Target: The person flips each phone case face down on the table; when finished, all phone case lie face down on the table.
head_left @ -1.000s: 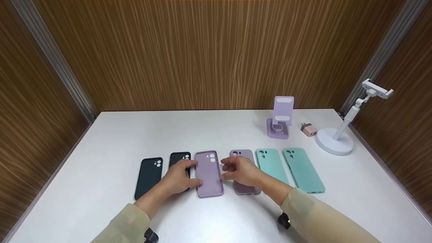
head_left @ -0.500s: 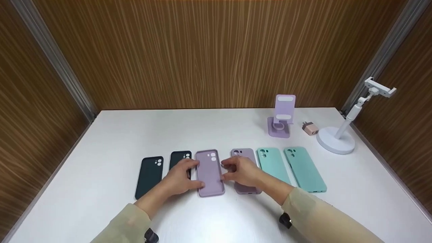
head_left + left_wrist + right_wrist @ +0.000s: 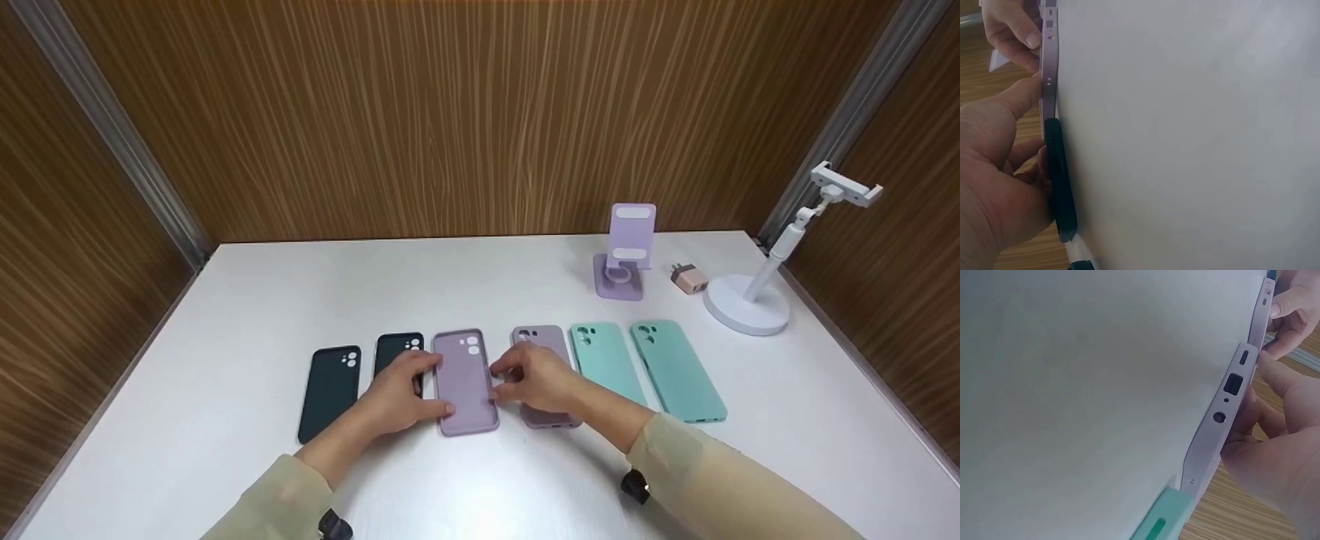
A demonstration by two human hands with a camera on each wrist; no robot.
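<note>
A purple phone case (image 3: 463, 390) lies in the middle of the row on the white table, hollow side up, its camera cutouts at the upper right. My left hand (image 3: 400, 391) holds its left edge, index finger near the top and thumb lower down over the rim. At the opposite long edge, my right hand (image 3: 541, 379) holds it with bent fingertips and thumb. Under the right hand lies a second purple phone case (image 3: 551, 418), partly covered. A dark green phone case (image 3: 390, 349) is partly hidden behind the left hand. The wrist views show the cases edge-on.
Another dark green phone case (image 3: 328, 394) lies at the row's left end. Two mint phone cases (image 3: 606, 360) lie at right. Behind them stand a purple phone stand (image 3: 630, 232), a pink charger plug (image 3: 690, 279) and a white phone holder (image 3: 746, 306). Wood-grain panels enclose the table.
The head view has shifted slightly, so the things at the back sit a little higher in it. Both hands stay at the purple case's edges, and the cases keep their places.
</note>
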